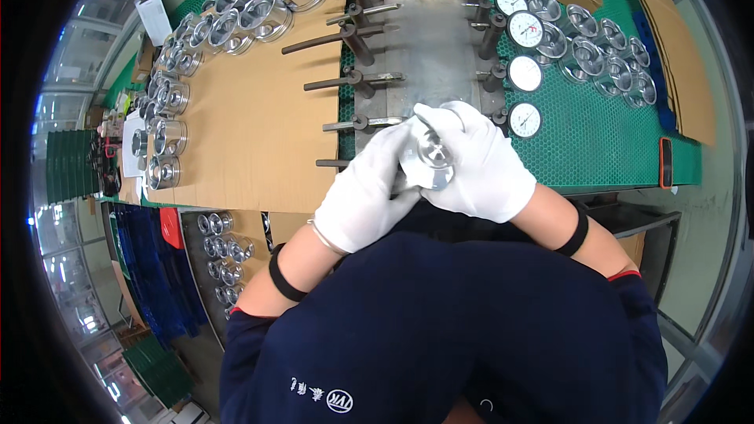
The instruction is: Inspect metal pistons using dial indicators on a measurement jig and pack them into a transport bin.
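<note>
Both my hands wear white gloves and meet in front of my chest, at the near end of a steel plate (pixel 436 47). Between them is a shiny round metal part (pixel 434 151) with a stepped, ringed face turned up. My left hand (pixel 369 188) wraps its left side, and my right hand (pixel 475 159) grips it from the right with the fingers over its far edge. Much of the part is hidden by the gloves. Dial gauges with white faces (pixel 525 119) stand in a row along the plate's right side, close to my right hand.
Dark clamp posts with lever handles (pixel 357 78) line the plate's left side. Cardboard (pixel 251 133) covers the left bench, edged by many metal cups (pixel 170 136). More cups (pixel 583 59) stand on the green mat at right, near a phone-like orange-edged device (pixel 666 162). Further cups (pixel 224 247) sit lower left.
</note>
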A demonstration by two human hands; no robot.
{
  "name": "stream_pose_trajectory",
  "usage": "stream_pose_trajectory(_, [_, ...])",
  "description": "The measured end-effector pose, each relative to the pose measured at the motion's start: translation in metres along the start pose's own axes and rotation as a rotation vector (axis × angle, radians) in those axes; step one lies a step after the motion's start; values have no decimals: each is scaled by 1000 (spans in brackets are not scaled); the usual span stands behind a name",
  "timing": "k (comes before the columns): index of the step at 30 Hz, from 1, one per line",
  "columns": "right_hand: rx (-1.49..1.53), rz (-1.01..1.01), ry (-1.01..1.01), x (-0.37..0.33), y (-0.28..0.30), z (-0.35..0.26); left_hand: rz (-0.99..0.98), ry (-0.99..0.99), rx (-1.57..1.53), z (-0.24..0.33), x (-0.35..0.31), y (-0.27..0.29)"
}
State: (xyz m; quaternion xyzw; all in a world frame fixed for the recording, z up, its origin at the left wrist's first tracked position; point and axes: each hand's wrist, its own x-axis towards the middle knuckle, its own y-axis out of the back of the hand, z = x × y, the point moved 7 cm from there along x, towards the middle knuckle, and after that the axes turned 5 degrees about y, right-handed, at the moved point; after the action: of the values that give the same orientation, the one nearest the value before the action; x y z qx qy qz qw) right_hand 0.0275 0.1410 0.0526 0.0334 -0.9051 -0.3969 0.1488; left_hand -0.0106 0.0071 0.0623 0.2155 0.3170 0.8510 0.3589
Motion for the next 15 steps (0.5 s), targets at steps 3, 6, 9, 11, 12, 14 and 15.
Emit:
stream_pose_trajectory(3, [-68,113,-17,1,10,-6,-53,31,150,1,9,-17])
stream_pose_trajectory(6, [146,130,-78,-19,18,9,97,-34,294,-9,5,-21])
stream_pose_trajectory(9, [572,-37,-535,-50,-10,47,166,-83,398,-10,11,-23])
stream_pose_trajectory(11, [910,-216,-922,-71,-33,44,154,-75,334,-11,17,-25])
stream_pose_trajectory(12, [912,-213,-924,-70,-37,42,151,-77,334,-11,21,-26])
stream_pose_trajectory(14, [933,-97,-949,-73,-46,49,92,-12,127,-17,31,-30])
stream_pose_trajectory(15, [931,-104,-902,-71,-50,53,94,-20,84,-16,36,-29])
